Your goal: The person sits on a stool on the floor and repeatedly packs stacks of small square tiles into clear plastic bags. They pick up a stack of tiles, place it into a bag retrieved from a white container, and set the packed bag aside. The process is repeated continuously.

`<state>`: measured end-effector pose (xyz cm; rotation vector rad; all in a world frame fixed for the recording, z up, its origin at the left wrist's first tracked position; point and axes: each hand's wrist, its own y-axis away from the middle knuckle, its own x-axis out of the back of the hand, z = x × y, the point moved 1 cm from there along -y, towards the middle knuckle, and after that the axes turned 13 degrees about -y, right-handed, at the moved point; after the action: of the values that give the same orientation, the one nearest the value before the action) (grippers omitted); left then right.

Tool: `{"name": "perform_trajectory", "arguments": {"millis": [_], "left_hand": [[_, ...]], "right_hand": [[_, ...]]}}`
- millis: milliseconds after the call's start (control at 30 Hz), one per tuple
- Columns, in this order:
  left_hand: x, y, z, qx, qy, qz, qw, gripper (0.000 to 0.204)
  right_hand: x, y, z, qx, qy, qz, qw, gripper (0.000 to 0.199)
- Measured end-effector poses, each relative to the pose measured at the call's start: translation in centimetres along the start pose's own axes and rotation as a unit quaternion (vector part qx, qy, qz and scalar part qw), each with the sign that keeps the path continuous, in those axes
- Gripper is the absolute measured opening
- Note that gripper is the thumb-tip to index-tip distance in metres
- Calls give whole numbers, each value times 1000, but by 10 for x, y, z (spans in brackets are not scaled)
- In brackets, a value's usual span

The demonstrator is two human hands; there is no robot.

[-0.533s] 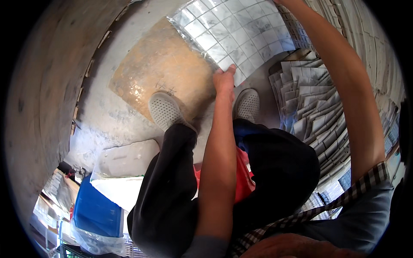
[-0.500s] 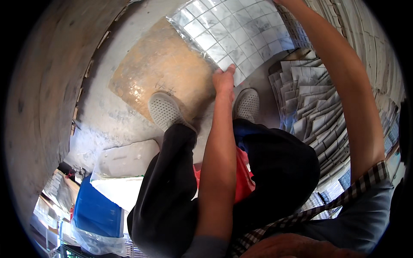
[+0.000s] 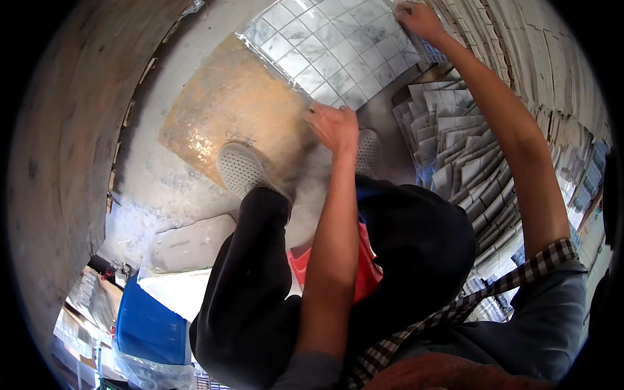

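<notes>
We see the marbled tile sheet point(image 3: 331, 53) between our hands, overlapping the brown board point(image 3: 237, 94) in view. Our left hand point(image 3: 335, 127) bends its fingers at the near corner, our right hand point(image 3: 422, 23) at the right edge; whether either grip pinches, we cannot tell. We should support both sides evenly (the clear film looks slippery).

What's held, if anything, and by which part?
Left hand at the near corner of the grey-white marbled mosaic tile sheet, right hand at its right edge; whether either grips it cannot be told.
</notes>
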<state>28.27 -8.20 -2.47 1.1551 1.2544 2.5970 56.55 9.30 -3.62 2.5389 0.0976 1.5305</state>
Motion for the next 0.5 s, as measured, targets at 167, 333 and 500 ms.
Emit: {"name": "perform_trajectory", "arguments": {"millis": [167, 333, 500], "left_hand": [[-14, -11, -3, -9, 23, 26, 999, 43], [-13, -16, -1, 18, 30, -42, 999, 48], [-25, -21, -15, -1, 95, 68, 993, 44]], "right_hand": [[-25, 20, 40, -82, -85, -34, 992, 38], [-48, 36, 41, -27, 49, 44, 997, 47], [-42, 27, 29, -94, 3, 13, 995, 53]]}}
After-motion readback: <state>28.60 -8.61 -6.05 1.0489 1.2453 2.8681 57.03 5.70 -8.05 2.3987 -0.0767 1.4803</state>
